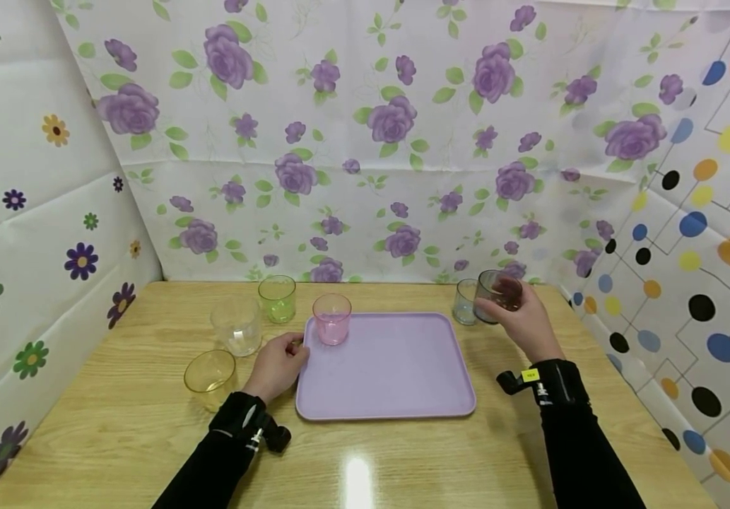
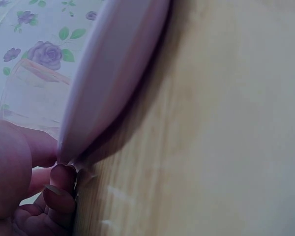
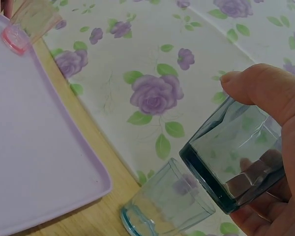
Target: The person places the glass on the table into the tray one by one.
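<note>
Right wrist view showed what the head view blurred: right hand (image 1: 524, 318) fingers (image 3: 258, 88) wrapped round the dark glass (image 3: 233, 160), lifted and tilted, mouth away from the camera, empty. Light blue glass (image 3: 164, 209) just beside. Left hand (image 1: 275, 367) fingers (image 2: 61, 189) pinched the tray (image 1: 396, 375) edge on the surface (image 1: 116, 438); pink glass (image 1: 331, 319) upright in the tray.

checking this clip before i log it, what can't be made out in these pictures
- Left wrist view: the pink cup is blurred, half hidden behind the tray edge.
- Head view: the dark cup is partly covered by the right hand; whether it has left the table is unclear.
- Right wrist view: the light blue cup is cut off by the bottom edge.
</note>
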Tool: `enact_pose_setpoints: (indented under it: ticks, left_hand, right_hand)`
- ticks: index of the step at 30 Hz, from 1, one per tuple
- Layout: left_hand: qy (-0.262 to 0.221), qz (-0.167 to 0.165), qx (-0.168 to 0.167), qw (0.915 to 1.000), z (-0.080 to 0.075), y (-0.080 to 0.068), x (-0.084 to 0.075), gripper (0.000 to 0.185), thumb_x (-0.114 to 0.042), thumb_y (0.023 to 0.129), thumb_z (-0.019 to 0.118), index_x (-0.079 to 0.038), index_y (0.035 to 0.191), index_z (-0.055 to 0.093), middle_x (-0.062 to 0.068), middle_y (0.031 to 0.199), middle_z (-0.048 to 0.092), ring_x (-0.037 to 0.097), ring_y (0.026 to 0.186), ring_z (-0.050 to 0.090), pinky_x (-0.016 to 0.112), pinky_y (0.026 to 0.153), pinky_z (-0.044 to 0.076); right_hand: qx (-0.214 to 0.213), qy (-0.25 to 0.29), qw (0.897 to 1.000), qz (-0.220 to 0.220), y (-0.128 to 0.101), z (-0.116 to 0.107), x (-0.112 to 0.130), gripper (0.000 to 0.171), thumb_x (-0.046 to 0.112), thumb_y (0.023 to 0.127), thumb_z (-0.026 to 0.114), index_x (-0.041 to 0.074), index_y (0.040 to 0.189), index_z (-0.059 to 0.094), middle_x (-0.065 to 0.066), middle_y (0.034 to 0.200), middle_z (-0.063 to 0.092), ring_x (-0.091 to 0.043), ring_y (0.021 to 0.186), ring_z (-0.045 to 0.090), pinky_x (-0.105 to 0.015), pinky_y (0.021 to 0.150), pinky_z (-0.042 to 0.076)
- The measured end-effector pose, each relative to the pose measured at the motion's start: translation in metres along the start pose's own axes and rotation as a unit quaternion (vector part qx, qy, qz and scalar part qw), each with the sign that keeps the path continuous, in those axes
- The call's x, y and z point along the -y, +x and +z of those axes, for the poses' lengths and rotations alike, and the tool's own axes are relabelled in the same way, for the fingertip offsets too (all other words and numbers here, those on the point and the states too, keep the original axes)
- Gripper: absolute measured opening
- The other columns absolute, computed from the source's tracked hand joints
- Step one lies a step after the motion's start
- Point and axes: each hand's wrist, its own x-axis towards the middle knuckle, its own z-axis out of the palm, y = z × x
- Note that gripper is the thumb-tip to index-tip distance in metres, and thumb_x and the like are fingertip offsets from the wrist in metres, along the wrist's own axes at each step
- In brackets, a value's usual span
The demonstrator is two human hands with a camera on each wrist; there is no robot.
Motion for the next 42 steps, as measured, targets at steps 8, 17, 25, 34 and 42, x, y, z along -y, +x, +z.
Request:
enact_pose_setpoints:
  ticks: [8, 17, 25, 34, 42]
  left_hand:
    - [0.004, 0.0, 0.002, 1.0, 0.0, 0.001, 0.0, 0.041, -0.013, 0.106, 0.065, 0.007, 0.142, 0.067, 0.009, 0.096, 0.067, 0.018, 0.082, 0.06, 0.027, 0.072, 0.047]
    - [0.001, 0.002, 0.001, 1.0, 0.0, 0.002, 0.0, 0.041, -0.014, 0.106, 0.066, 0.006, 0.142, 0.067, 0.009, 0.094, 0.066, 0.018, 0.081, 0.059, 0.028, 0.071, 0.046]
    - [0.001, 0.005, 0.002, 1.0, -0.001, 0.001, 0.0, 0.04, -0.013, 0.107, 0.065, 0.007, 0.142, 0.068, 0.009, 0.094, 0.066, 0.018, 0.081, 0.06, 0.028, 0.072, 0.046]
    - [0.001, 0.008, 0.004, 1.0, -0.001, 0.001, 0.001, 0.041, -0.013, 0.106, 0.065, 0.007, 0.142, 0.067, 0.009, 0.095, 0.067, 0.017, 0.081, 0.06, 0.029, 0.072, 0.047]
    - [0.002, 0.001, 0.004, 1.0, -0.001, 0.001, 0.001, 0.042, -0.014, 0.106, 0.065, 0.006, 0.143, 0.067, 0.01, 0.097, 0.068, 0.018, 0.083, 0.061, 0.029, 0.074, 0.048]
  right_hand:
    - [0.009, 0.01, 1.0, -0.017, 0.004, 0.008, 0.003, 0.091, 0.057, 0.098, 0.078, 0.015, 0.168, 0.037, -0.015, 0.163, 0.05, -0.03, 0.148, 0.05, -0.047, 0.123, 0.043]
    - [0.014, 0.02, 1.0, -0.016, 0.008, 0.017, 0.005, 0.095, 0.055, 0.098, 0.08, 0.014, 0.17, 0.034, -0.016, 0.162, 0.05, -0.03, 0.147, 0.05, -0.047, 0.123, 0.043]
    - [0.014, 0.02, 1.0, -0.018, 0.008, 0.023, 0.01, 0.091, 0.049, 0.099, 0.081, 0.012, 0.169, 0.036, -0.018, 0.161, 0.053, -0.032, 0.146, 0.052, -0.046, 0.121, 0.044]
    - [0.024, 0.018, 0.999, -0.012, 0.011, 0.03, 0.009, 0.089, 0.048, 0.099, 0.082, 0.012, 0.168, 0.038, -0.017, 0.16, 0.054, -0.031, 0.142, 0.055, -0.034, 0.114, 0.048]
    - [0.027, 0.021, 0.999, -0.016, 0.011, 0.038, 0.013, 0.089, 0.045, 0.099, 0.083, 0.012, 0.168, 0.038, -0.017, 0.159, 0.055, -0.028, 0.138, 0.056, -0.032, 0.11, 0.05]
